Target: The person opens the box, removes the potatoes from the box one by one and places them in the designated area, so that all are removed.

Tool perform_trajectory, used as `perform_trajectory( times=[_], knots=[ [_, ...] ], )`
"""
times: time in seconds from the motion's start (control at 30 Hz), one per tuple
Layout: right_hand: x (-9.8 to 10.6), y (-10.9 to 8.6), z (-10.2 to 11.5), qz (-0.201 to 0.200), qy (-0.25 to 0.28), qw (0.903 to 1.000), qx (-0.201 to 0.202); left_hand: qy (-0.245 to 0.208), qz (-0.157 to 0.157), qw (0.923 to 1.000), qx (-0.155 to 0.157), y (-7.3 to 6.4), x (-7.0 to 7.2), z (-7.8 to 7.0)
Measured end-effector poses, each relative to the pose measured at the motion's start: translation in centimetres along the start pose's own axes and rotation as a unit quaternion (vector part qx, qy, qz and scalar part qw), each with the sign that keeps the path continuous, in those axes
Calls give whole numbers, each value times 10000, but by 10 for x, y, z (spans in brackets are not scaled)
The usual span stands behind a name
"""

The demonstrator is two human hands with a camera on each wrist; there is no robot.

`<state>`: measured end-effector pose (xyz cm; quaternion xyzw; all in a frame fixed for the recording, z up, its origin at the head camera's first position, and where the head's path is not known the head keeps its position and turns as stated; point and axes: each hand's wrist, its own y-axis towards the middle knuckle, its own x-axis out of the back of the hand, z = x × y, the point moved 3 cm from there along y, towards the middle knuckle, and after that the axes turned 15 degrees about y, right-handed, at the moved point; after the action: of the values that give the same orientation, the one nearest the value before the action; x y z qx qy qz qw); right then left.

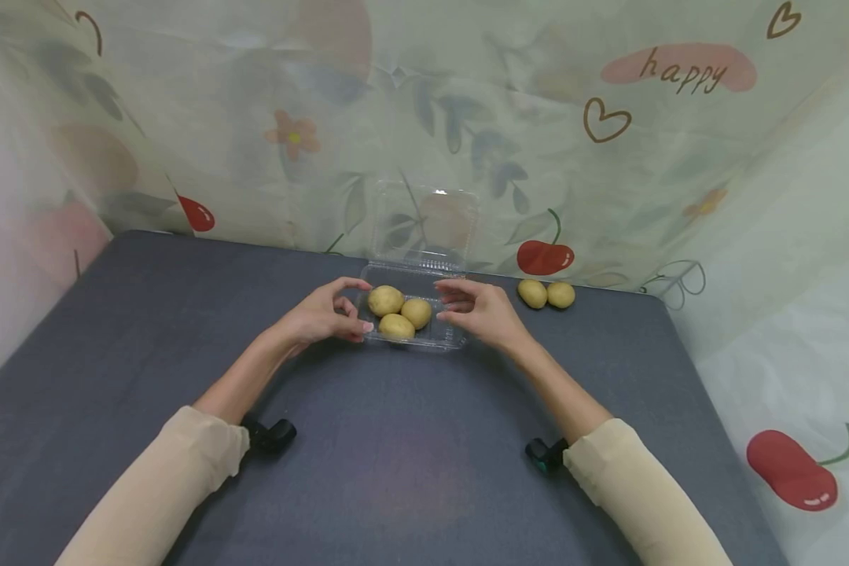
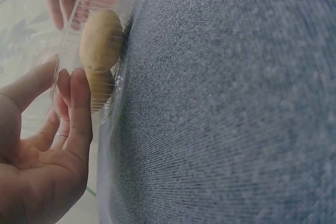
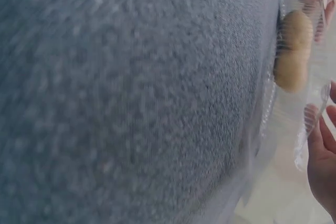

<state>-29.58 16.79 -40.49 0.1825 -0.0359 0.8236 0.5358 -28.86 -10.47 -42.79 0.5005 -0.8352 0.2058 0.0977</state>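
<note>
A clear plastic clamshell container (image 1: 431, 344) stands near the table's back edge, its lid (image 1: 424, 224) raised against the curtain. Three potatoes lie inside: one at the back left (image 1: 385, 300), one at the right (image 1: 417, 313) and one at the front (image 1: 397, 327). My left hand (image 1: 321, 312) is at the container's left end; in the left wrist view its thumb and curled fingers (image 2: 80, 90) pinch the rim. Over the right end hovers my right hand (image 1: 484, 314), fingers loosely bent with no potato between them. The right wrist view shows this hand (image 3: 321, 166) beside the clear rim, partly cut off.
Two more potatoes, one left (image 1: 532, 293) and one right (image 1: 561, 295), sit side by side on the dark table (image 1: 410, 472), right of the container. A printed curtain (image 1: 255, 94) hangs directly behind the table. Black camera mounts (image 1: 272, 436) are strapped to both forearms.
</note>
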Motion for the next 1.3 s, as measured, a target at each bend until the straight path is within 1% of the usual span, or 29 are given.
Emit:
perform_trajectory(
  times=[0.3, 0.5, 0.63, 0.8, 1.07, 1.3],
  knots=[
    [-10, 5, 0, 112, -427, 9982, -416, 81, -28, 10000, 50, 1, -2, -1],
    [-16, 10, 3, 286, -1160, 9910, -598, 97, -20, 9999, 51, 1, -3, -3],
    [-19, 14, 5, 388, -1474, 9859, -686, 114, -51, 9999, 87, 1, -2, -4],
    [-25, 19, 7, 530, -1723, 9814, -659, 140, -73, 9998, 107, 0, -1, -5],
    [-29, 23, 7, 639, -2130, 9721, -742, 85, -76, 9998, 131, -1, -2, -4],
    [-35, 25, 5, 681, -2639, 9605, -557, 111, -85, 9998, 108, -1, -2, -2]
  ],
)
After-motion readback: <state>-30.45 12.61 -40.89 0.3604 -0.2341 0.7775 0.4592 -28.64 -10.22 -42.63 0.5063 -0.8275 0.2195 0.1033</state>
